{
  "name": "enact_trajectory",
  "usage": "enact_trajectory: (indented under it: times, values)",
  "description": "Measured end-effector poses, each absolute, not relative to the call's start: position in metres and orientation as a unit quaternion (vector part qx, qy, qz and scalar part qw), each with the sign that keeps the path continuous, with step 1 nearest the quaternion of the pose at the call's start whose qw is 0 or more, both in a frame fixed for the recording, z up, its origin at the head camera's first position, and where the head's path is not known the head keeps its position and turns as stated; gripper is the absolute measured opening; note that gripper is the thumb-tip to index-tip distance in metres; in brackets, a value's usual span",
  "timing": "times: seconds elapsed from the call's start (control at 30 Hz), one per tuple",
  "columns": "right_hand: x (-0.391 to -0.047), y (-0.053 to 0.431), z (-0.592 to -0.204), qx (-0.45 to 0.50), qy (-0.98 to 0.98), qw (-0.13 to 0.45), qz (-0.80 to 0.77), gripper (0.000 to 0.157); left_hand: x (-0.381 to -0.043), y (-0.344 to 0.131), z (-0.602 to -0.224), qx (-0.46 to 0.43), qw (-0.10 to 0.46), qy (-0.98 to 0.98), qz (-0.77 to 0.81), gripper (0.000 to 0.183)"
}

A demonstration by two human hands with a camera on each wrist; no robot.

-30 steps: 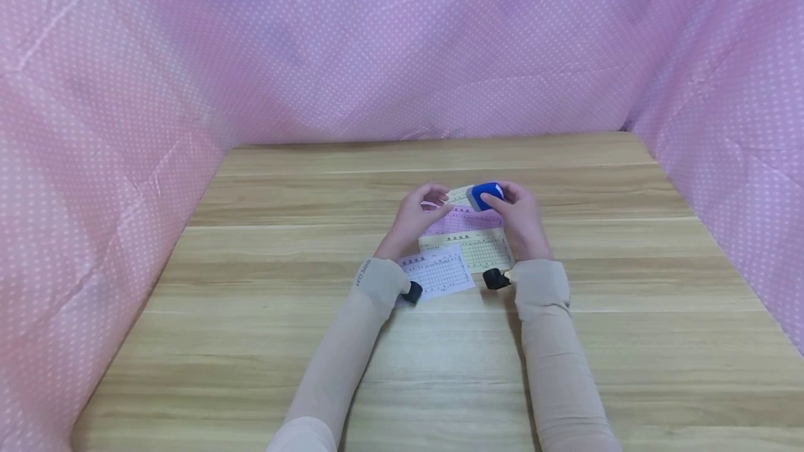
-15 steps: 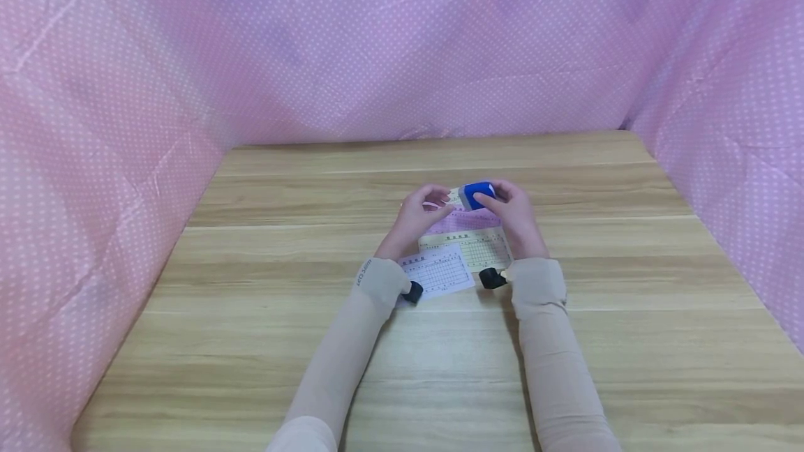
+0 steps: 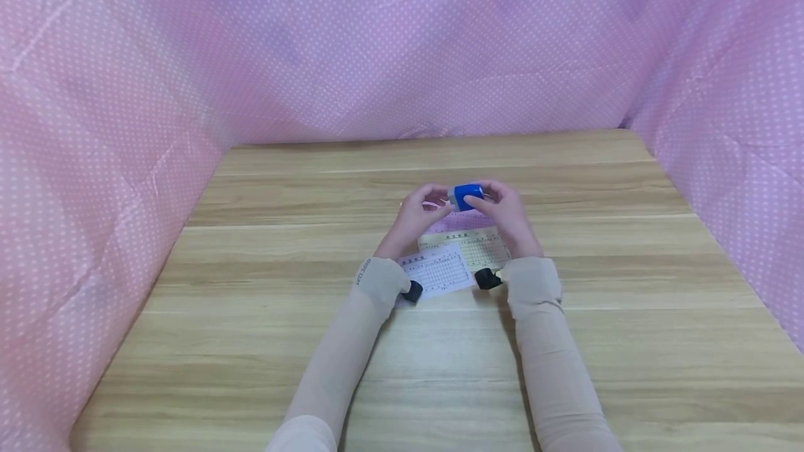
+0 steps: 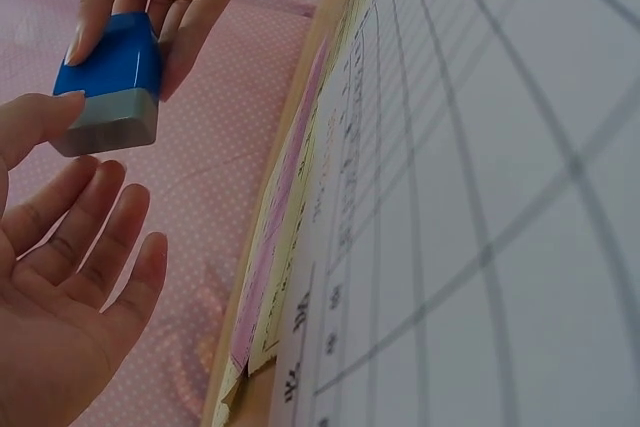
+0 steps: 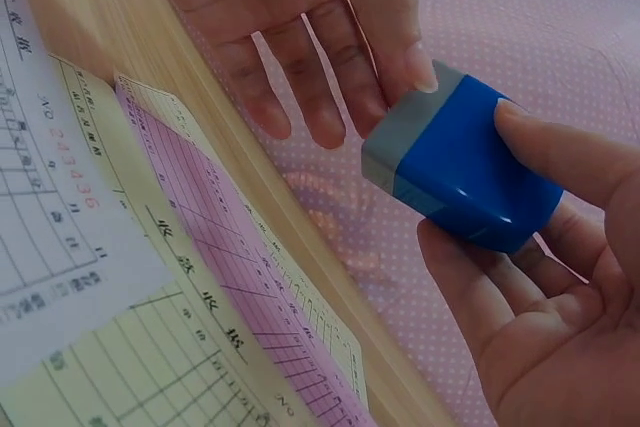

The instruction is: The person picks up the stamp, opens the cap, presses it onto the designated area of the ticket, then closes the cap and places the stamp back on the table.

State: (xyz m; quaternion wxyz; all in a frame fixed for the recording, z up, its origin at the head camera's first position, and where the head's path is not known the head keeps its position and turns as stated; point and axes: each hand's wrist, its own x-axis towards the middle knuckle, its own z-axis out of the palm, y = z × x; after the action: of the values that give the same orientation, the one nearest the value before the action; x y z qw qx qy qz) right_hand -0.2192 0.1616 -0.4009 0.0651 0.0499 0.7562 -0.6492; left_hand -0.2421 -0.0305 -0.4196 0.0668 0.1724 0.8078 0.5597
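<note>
A blue stamp [image 3: 467,197] with a grey cap [image 5: 408,137] is held in the air above paper receipt slips. My right hand [image 3: 510,220] pinches its blue body between thumb and fingers, the capped end pointing left. At that end is my left hand [image 3: 414,220], its thumb at the edge of the cap and its fingers loosely spread below it in the left wrist view. Whether the left thumb presses on the cap is hard to tell. Below lie a white slip [image 3: 440,272], a yellow slip [image 3: 482,250] and a pink slip [image 3: 465,221], overlapping.
In the right wrist view another pale slip [image 5: 335,322] shows beyond the pink one. The slips lie on a wood-grain table [image 3: 301,243]. Pink dotted cloth [image 3: 402,47] hangs behind and at both sides of it.
My right hand has moved left with the stamp, bringing the grey cap up to the left hand's fingers. The left hand has stayed almost still.
</note>
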Motion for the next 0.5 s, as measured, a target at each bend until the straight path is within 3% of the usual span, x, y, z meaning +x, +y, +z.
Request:
enact_trajectory:
  times: [0.5]
  values:
    - [-0.2194,0.1535,-0.4021,0.019,0.751,0.072,-0.656,0.041,-0.2427,-0.0302,-0.4191,0.167,0.074,0.809,0.558,0.032]
